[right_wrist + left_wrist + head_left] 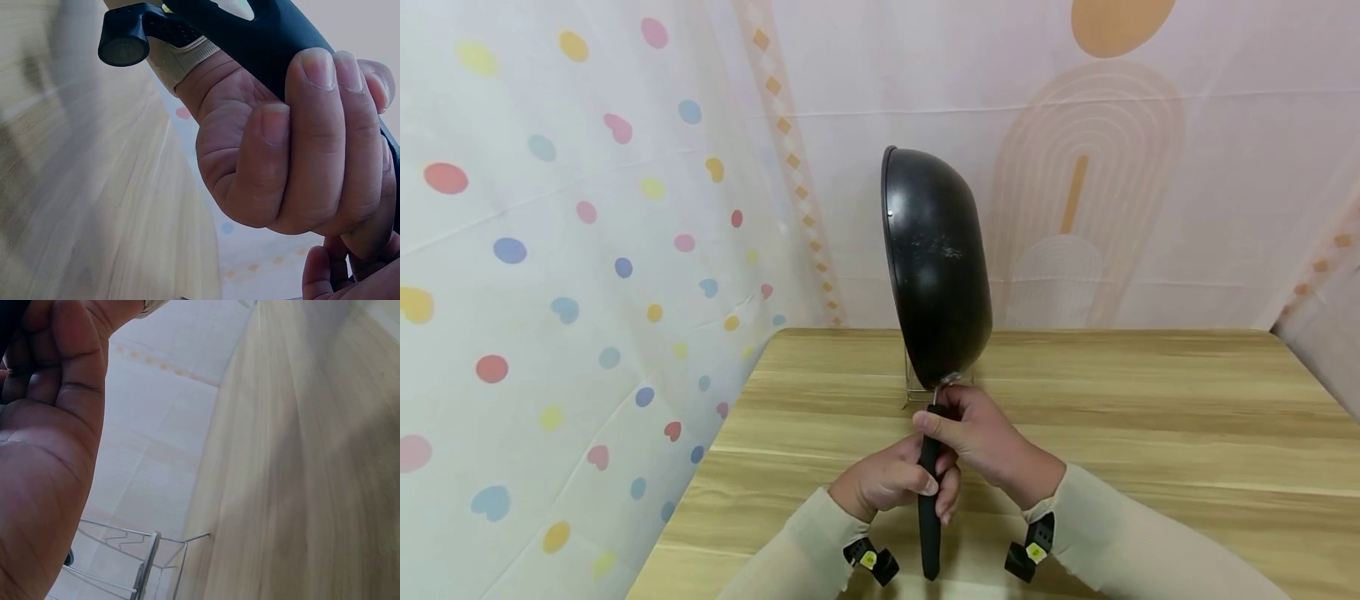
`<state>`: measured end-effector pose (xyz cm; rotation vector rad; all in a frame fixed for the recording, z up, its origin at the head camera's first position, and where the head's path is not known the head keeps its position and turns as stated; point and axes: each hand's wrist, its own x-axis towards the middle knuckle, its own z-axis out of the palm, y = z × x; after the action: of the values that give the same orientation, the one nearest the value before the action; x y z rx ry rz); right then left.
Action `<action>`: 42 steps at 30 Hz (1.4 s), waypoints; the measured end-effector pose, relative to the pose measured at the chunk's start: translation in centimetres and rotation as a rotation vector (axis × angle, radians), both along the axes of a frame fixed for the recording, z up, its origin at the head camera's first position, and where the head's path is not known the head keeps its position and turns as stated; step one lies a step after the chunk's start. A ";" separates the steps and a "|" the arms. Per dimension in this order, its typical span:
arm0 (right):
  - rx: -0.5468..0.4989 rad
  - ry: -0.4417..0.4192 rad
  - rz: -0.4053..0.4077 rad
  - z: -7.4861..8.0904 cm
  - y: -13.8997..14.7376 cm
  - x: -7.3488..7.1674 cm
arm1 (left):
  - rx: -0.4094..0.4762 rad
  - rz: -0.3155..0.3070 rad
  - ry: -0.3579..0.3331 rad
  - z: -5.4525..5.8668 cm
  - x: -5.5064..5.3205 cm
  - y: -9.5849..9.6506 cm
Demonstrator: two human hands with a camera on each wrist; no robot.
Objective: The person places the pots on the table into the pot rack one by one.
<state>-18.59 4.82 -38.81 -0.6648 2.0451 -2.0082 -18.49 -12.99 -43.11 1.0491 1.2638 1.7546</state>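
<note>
A deep black frying pan stands on its side in the air, its rim to the left and its scuffed base to the right. My left hand grips the middle of its black handle, fingers curled round it, as the right wrist view shows from below. Higher up, close to the metal joint, my right hand holds the handle's top end with the thumb laid across it. The handle's lower end, with a hanging hole, points down toward me. Pan and right hand hide most of a wire rack.
The wire rack stands on the wood-grain table, behind the pan. A dotted cloth hangs along the left side, and a pale patterned cloth hangs behind the table's far edge. Small cameras are strapped to both wrists.
</note>
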 end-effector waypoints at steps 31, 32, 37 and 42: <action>0.102 -0.108 -0.028 -1.2 -1.8 -0.2 | 0.069 -0.027 -0.133 -1.9 0.4 -1.4; 0.103 -0.106 -0.031 -1.2 -1.9 -0.2 | 0.070 -0.029 -0.137 -1.9 0.3 -1.5; 0.098 -0.111 -0.027 -1.3 -2.3 -0.3 | 0.063 -0.027 -0.156 -1.8 0.2 -2.1; 0.102 -0.127 -0.026 -1.1 -2.6 -0.3 | 0.053 -0.030 -0.180 -1.7 0.0 -2.7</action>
<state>-18.86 2.21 -39.93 -0.4802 2.0748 -1.8932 -18.54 -15.66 -44.85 0.9127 1.0904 1.8242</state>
